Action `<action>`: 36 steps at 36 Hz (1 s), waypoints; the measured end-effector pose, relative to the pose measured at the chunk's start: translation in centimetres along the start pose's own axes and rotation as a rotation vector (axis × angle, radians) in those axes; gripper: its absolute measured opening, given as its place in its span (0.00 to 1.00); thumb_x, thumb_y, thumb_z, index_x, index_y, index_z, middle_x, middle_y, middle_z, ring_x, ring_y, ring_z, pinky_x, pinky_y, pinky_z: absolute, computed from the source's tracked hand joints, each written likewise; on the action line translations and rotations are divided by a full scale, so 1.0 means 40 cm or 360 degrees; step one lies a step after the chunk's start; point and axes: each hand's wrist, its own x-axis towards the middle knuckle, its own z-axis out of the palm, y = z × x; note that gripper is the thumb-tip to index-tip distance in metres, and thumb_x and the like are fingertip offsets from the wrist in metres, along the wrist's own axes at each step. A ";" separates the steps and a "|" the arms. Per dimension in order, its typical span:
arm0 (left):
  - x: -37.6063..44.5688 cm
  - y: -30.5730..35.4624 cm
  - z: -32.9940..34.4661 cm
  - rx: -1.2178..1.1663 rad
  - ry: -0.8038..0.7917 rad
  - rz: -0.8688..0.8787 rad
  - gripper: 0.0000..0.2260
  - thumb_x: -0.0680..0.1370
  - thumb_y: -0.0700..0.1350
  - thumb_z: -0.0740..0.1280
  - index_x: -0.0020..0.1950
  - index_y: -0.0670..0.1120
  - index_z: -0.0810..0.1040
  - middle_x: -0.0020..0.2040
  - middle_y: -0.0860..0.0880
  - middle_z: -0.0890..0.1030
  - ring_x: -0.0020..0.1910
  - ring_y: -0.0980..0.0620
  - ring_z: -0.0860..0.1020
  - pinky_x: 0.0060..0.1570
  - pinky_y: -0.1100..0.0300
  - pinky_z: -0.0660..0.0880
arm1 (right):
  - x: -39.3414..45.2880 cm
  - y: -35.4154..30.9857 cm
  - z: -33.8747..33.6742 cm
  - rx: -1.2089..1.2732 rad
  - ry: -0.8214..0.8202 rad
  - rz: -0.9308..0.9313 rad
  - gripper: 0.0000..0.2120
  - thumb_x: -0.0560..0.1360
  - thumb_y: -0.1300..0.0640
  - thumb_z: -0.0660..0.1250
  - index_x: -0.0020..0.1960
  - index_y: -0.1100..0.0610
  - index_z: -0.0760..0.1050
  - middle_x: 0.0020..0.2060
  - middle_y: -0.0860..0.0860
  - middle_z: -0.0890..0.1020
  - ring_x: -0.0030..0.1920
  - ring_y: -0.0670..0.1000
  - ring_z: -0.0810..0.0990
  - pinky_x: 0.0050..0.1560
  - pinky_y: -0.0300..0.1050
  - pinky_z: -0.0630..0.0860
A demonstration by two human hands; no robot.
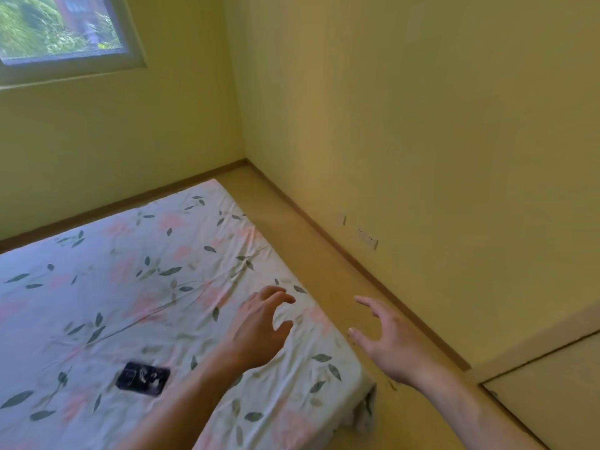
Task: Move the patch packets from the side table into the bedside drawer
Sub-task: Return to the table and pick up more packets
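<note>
Neither hand holds anything. Left hand (259,332) hovers over the near right part of the mattress (97,287), fingers loosely curled and spread. Right hand (386,342) is held over the floor strip (311,254) beside the mattress, fingers extended and apart. No patch packets, side table or drawer can be identified in view. One dark flat rectangular item (143,379) lies on the floral sheet, left of the left forearm; its identity cannot be told. Window (61,27) at upper left; wall outlet (368,238) on the right wall.
</note>
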 end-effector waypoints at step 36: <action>0.995 0.144 -0.033 -0.0047 0.0602 -0.0939 0.16 0.79 0.55 0.68 0.66 0.60 0.74 0.71 0.60 0.70 0.67 0.55 0.72 0.67 0.57 0.69 | 1.291 0.009 -0.576 -0.0170 -0.0533 -0.0797 0.29 0.77 0.47 0.70 0.75 0.44 0.64 0.71 0.40 0.68 0.68 0.38 0.66 0.70 0.35 0.62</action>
